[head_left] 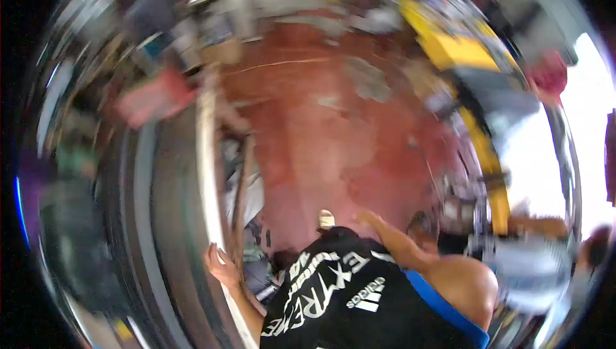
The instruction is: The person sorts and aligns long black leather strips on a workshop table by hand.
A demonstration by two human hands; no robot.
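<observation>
My left hand (222, 267) is at the pale long edge strip (208, 156) of the workbench, with its fingers apart and lying over the strip. Nothing else shows in it. Low over the red floor (314, 131), in front of my body, hangs my right hand (370, 219). Motion smears its fingers, and I see no object in it. One light-coloured shoe (326, 219) shows just below the hem of my black shirt (340, 291).
Long dark rails (146, 176) run along the bench on the left, with a red box-like object (156, 97) at their far end. A yellow frame (455, 51) loaded with items stands at right. Another person (593, 249) is partly visible at the right edge.
</observation>
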